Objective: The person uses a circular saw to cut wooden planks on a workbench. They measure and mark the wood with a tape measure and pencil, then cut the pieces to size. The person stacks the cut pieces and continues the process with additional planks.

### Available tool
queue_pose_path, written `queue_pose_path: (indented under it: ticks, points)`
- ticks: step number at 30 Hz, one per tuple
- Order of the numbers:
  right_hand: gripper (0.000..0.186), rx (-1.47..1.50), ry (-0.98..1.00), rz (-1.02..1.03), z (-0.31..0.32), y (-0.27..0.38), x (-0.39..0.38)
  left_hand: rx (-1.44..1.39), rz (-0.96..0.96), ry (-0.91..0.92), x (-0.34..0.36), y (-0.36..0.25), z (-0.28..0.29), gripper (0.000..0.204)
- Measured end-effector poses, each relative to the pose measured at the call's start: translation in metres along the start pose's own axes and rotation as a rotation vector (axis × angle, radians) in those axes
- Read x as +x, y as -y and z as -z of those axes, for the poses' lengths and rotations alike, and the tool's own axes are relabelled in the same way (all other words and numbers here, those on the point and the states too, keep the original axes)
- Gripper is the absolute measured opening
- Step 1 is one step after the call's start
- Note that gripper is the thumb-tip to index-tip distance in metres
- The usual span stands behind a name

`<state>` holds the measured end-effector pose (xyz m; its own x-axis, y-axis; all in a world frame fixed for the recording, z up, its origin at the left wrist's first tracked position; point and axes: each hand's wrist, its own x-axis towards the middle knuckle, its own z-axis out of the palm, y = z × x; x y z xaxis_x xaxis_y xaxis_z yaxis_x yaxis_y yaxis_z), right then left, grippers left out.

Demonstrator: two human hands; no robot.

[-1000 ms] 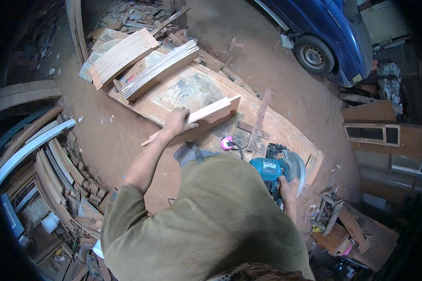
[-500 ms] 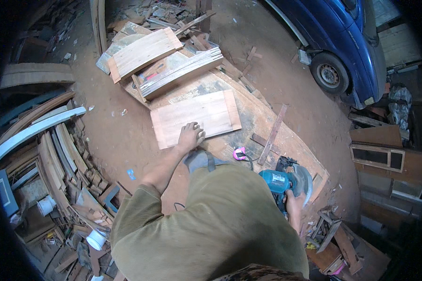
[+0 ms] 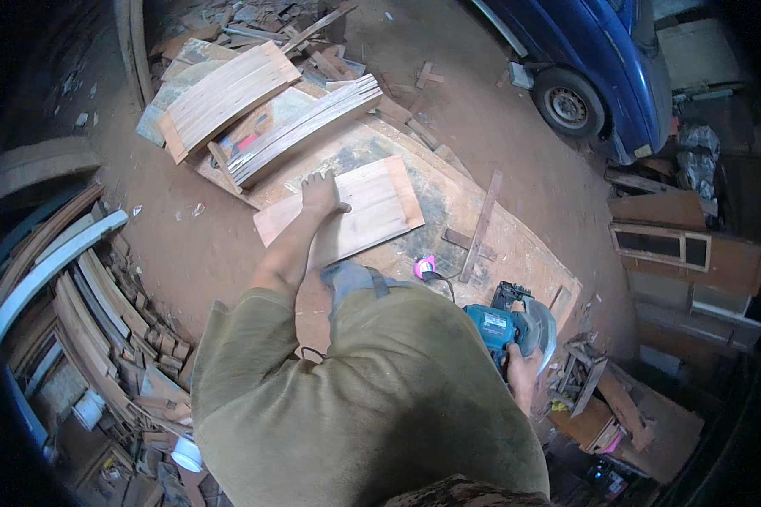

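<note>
A pale wooden panel [image 3: 368, 207] with an orange-tinted strip at each end lies flat on the worktable [image 3: 516, 253]. My left hand [image 3: 323, 196] rests on it near the far edge, fingers spread and thumb out to the side. At the table's right end, my right hand [image 3: 524, 369] is wrapped round the handle of a teal circular saw [image 3: 492, 325] with a grey blade guard. A pink and black tape measure [image 3: 425, 267] sits between panel and saw. Beyond it lies a T-shaped wooden square [image 3: 482, 226].
Another panel [image 3: 228, 97] and a stack of thin boards [image 3: 309, 131] occupy the table's far left. Curved timber pieces [image 3: 89, 313] are piled at left. A blue car [image 3: 600, 72] stands at far right; a framed wooden piece [image 3: 664, 245] and scraps [image 3: 596, 397] lie at right.
My left hand has slid from the panel's near edge to its far edge, and its fingers have spread. The whole view has shifted slightly; my right hand keeps its hold on the saw.
</note>
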<state>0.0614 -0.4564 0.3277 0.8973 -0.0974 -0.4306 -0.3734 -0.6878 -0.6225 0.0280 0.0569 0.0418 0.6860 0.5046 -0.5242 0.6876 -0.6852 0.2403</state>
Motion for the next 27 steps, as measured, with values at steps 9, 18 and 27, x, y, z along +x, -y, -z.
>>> queue_pose_path:
  ticks: [9,18,27]
  points:
    - [0.023,0.163,0.001,-0.010,-0.028,-0.002,-0.010,-0.113,-0.187,-0.187,-0.039,0.025,0.020,0.090]
    - [0.007,-0.040,0.041,0.054,-0.038,0.041,0.014,-0.339,-0.275,-0.204,-0.100,-0.016,0.066,0.055]
    - [0.030,-0.042,0.178,0.367,-0.077,0.122,0.047,-0.274,-0.251,-0.452,-0.061,-0.028,0.051,0.052]
